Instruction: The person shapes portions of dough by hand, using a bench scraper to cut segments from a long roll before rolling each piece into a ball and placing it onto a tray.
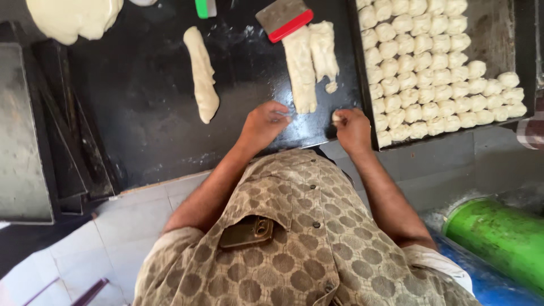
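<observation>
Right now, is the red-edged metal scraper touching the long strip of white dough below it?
Touching. In the head view, the scraper lies with its red edge over the top end of the dough strip, with no gap between them.

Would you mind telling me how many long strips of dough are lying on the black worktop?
3: one strip lies alone left of centre; two strips lie side by side under the red-edged scraper, beyond the left hand. None seems hidden.

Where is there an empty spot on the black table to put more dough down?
Bare black worktop lies left of the single dough log, and between it and the two dough strips. The tray's top right corner is also free. It is crowded where the dough balls fill the tray, and near the right hand and left hand.
</observation>
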